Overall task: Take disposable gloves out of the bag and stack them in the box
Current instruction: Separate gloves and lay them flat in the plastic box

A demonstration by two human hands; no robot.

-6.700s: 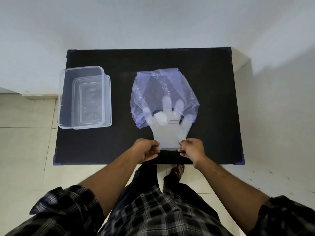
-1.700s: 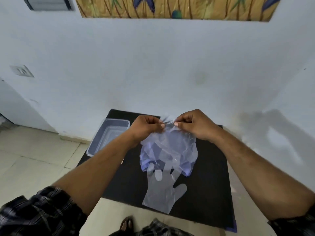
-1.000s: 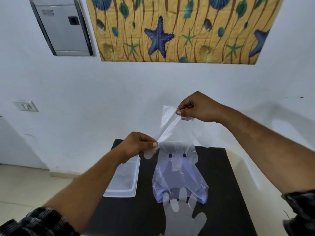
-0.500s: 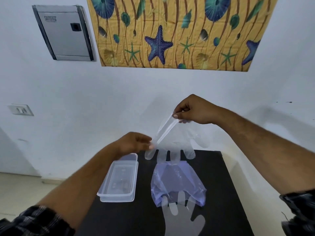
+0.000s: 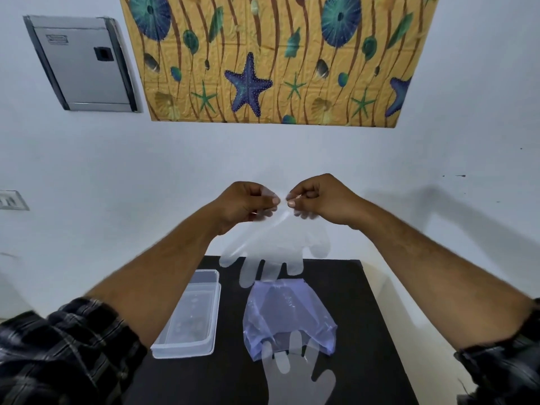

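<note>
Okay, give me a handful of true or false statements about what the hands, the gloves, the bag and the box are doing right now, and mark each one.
1. Both hands pinch one clear glove up in the air. True: the left hand and right hand hold its cuff edge, fingers hanging down.
2. The clear box has a stack of gloves in it. False: no gloves show inside it.
3. The box sits to the left of the bluish bag. True.
4. The bag is lifted off the black table. False: it lies on the table.
5. Another glove lies flat on the table, its fingertips overlapping the bag's near edge. True.
</note>
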